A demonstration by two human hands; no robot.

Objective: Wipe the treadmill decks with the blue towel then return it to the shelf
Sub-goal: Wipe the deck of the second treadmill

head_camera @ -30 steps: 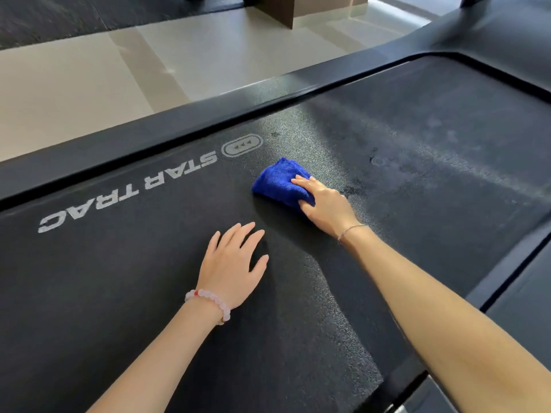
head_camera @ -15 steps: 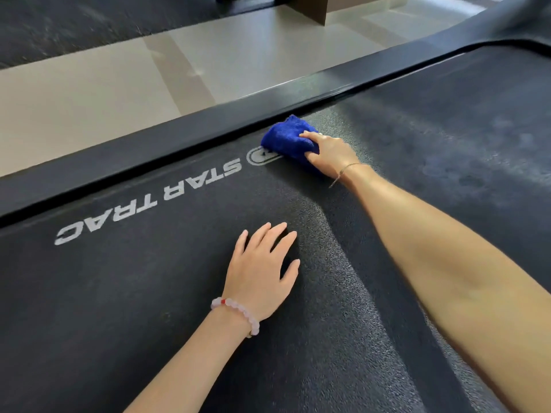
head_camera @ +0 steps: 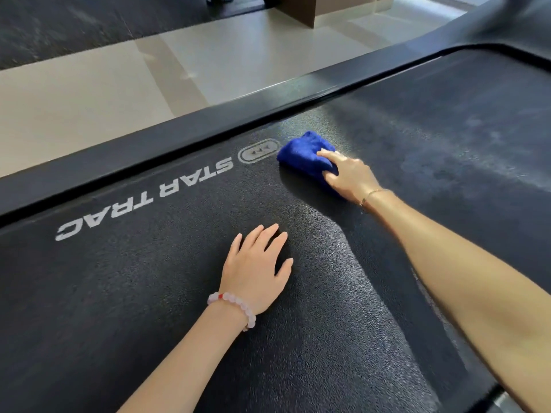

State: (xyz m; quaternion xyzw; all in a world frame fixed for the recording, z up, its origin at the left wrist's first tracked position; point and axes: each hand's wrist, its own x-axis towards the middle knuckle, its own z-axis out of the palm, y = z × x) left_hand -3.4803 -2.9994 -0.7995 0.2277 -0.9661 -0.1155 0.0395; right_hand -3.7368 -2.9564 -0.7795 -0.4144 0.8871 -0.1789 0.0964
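Note:
A bunched blue towel (head_camera: 302, 153) lies on the black treadmill deck (head_camera: 149, 293), just right of the white STAR TRAC logo and near the far side rail. My right hand (head_camera: 348, 175) grips the towel from its near right side, fingers curled over it and pressing it onto the belt. My left hand (head_camera: 256, 268) rests flat on the deck nearer to me, fingers spread and straight, holding nothing. The shelf is out of view.
The treadmill's black side rail (head_camera: 149, 150) runs diagonally along the far edge of the belt. Beyond it lies a beige tiled floor (head_camera: 89, 93), a dark mat at the top left and a brown furniture base (head_camera: 301, 7) at the top.
My right hand slid the towel from mid-belt out toward the far rail by the logo, then drew it back slightly toward me. My left hand stayed flat on the deck.

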